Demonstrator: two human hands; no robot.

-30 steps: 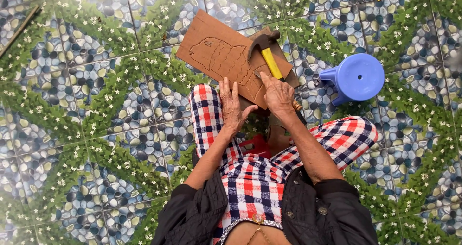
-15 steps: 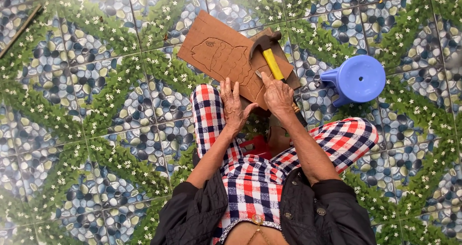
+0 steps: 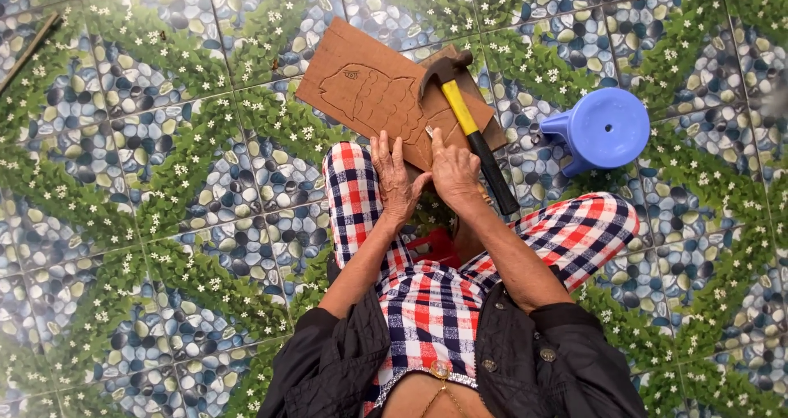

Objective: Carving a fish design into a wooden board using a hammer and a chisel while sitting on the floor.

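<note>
Right, head view: brown wooden board with a carved fish outline (image 3: 386,98) lies on the tiled floor (image 3: 164,180), its near corner at the person's knee. Left hand (image 3: 394,180) rests flat, fingers together, on the board's near edge. Right hand (image 3: 454,168) beside it pinches a small thin tool, tip on the board; keep that tip steady on the cut line. Yellow-handled hammer (image 3: 468,123) lies across the board's right side, blue plastic stool (image 3: 603,129) further right.
</note>
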